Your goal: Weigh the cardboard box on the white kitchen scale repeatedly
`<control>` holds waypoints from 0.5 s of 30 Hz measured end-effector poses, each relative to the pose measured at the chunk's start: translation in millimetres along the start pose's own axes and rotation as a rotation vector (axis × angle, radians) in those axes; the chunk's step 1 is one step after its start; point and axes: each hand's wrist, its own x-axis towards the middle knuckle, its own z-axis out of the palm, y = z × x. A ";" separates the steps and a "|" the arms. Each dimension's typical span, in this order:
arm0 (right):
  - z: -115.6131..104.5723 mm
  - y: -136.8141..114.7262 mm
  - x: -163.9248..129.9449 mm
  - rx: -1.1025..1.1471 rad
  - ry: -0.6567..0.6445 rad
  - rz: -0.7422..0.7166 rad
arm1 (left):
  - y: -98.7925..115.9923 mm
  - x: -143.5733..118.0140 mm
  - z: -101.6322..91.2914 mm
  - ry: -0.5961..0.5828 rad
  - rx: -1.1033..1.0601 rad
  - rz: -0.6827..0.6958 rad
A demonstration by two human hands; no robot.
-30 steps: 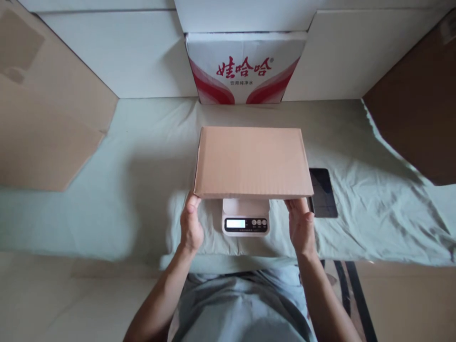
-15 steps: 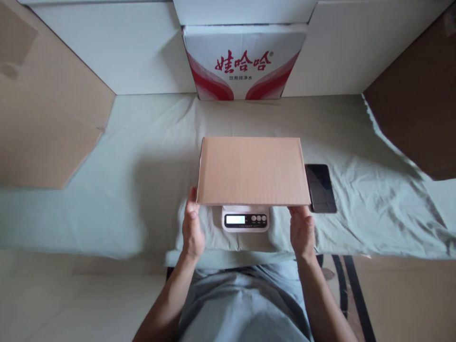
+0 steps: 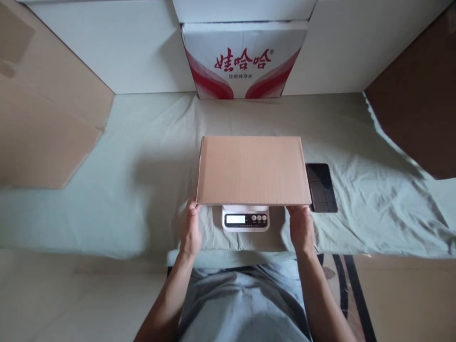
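Both hands at the near edge of a flat cardboard box on a kitchen scale

The left hand [image 3: 190, 230] and right hand [image 3: 301, 228] grip the cardboard box [image 3: 252, 170] by its near corners, fingers tucked underneath; it sits over the kitchen scale [image 3: 245, 219], just left of a phone [image 3: 321, 186].

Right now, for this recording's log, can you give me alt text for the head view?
A flat brown cardboard box sits over a small white kitchen scale, the left hand and right hand at its near corners. The scale stands on a pale green cloth, with a dark phone just right of the box and a red-and-white printed carton behind.
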 end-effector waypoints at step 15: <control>34.5 -53.8 24.4 0.191 -0.025 -0.225 | 63.5 20.8 41.5 -0.129 -0.087 0.379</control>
